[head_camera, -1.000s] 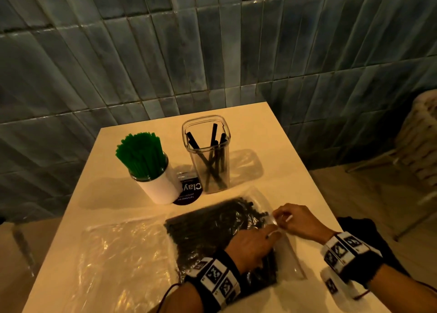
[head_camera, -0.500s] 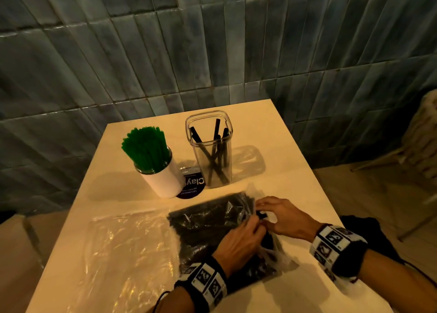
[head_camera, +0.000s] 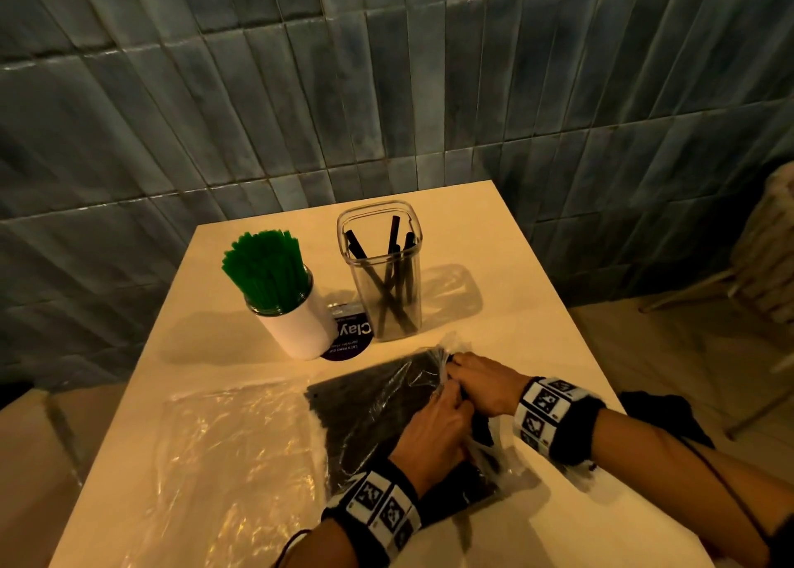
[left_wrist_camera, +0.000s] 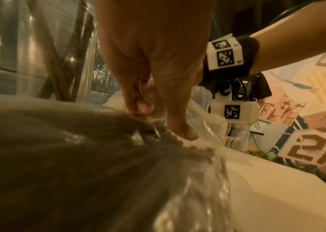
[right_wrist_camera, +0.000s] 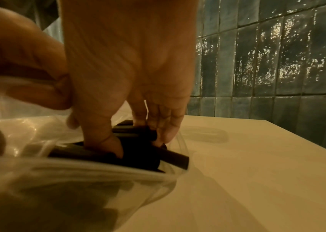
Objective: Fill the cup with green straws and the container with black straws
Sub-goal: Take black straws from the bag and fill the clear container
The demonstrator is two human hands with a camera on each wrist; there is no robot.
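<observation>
A white cup (head_camera: 300,327) packed with green straws (head_camera: 268,267) stands at the table's back left. Beside it, a clear container (head_camera: 384,305) holds a few black straws (head_camera: 393,284). In front lies a clear plastic bag (head_camera: 378,404) full of black straws. My left hand (head_camera: 451,398) pinches the bag's open edge and holds it up, as the left wrist view shows (left_wrist_camera: 158,122). My right hand (head_camera: 457,363) reaches into the bag's mouth. In the right wrist view its thumb and fingers (right_wrist_camera: 166,133) curl round a small bunch of black straws (right_wrist_camera: 138,138).
An empty clear plastic bag (head_camera: 223,460) lies flat on the table's left front. A round black coaster (head_camera: 348,340) sits between cup and container. The tiled wall (head_camera: 386,73) is right behind the table (head_camera: 537,352); a chair (head_camera: 769,267) stands to the right.
My right hand has moved from the bag's edge into its mouth and closed round black straws. My left hand has shifted up to the opening and lifted the plastic.
</observation>
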